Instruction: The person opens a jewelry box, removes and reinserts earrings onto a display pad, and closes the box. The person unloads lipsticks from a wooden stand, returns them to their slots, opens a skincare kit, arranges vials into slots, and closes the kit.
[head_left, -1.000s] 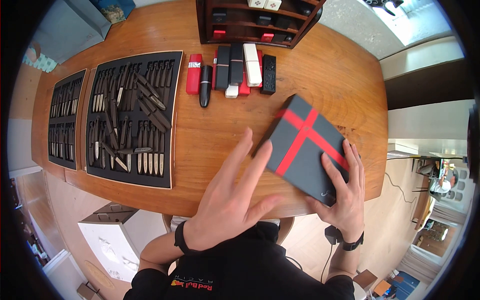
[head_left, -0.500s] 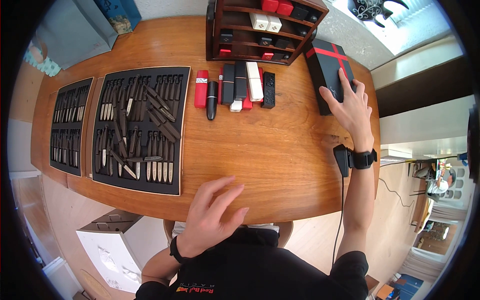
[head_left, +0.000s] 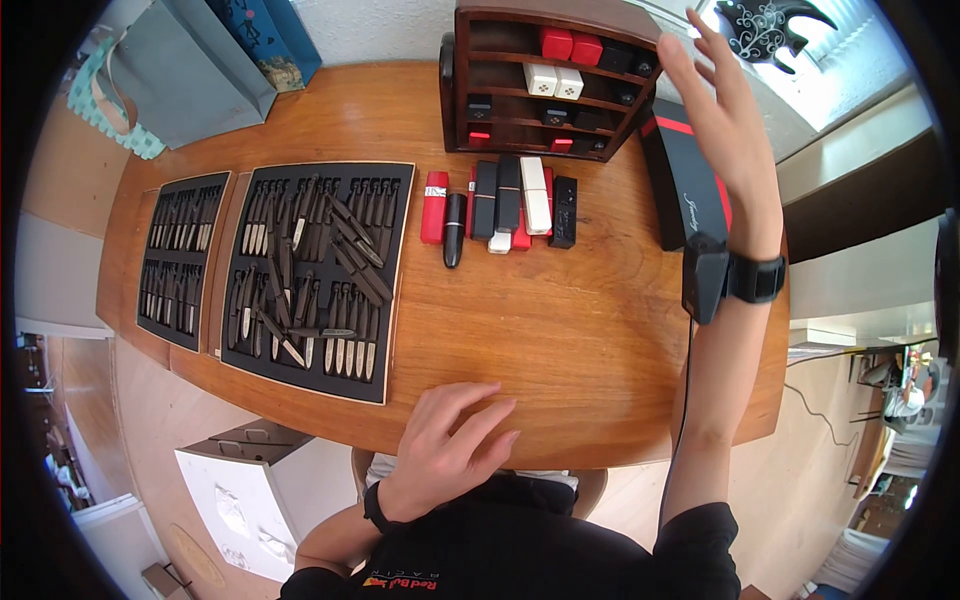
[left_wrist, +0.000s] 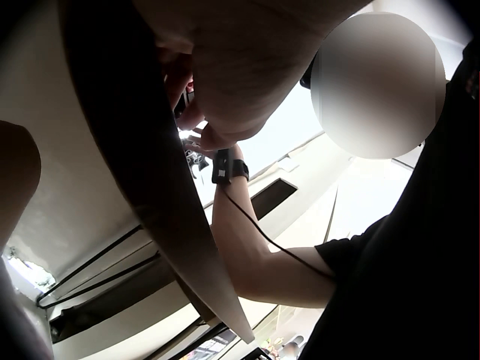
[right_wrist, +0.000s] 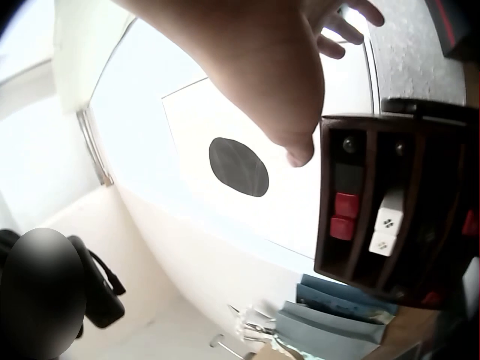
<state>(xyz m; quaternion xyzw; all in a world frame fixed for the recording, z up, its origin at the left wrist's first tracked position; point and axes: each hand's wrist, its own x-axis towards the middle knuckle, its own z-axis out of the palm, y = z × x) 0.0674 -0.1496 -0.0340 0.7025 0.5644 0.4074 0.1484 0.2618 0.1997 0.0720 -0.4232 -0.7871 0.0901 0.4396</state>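
Observation:
My right hand [head_left: 735, 130] is raised at the back right of the table, its fingers stretched out past the right side of a dark wooden shelf rack [head_left: 555, 12]. Nothing shows in its grasp in the head view. Below that hand and wrist, partly covered by them, a black box [head_left: 672, 175] with red ribbon and pale lettering stands beside the rack. In the right wrist view the thumb side of the hand is close to the rack [right_wrist: 325, 210]. My left hand [head_left: 445, 445] hangs loosely bent at the table's front edge, holding nothing.
Slim red [head_left: 434, 210], black and white boxes lie in front of the rack, beside a black tube [head_left: 453, 235]. Two black trays [head_left: 385, 385] at left hold many dark slim sticks, some loose on top. Paper bags [head_left: 200, 90] stand at the back left.
The ribboned box went from between my hands to the back right of the table. My right hand has let go of it and risen further away. My left hand drew back to the front edge.

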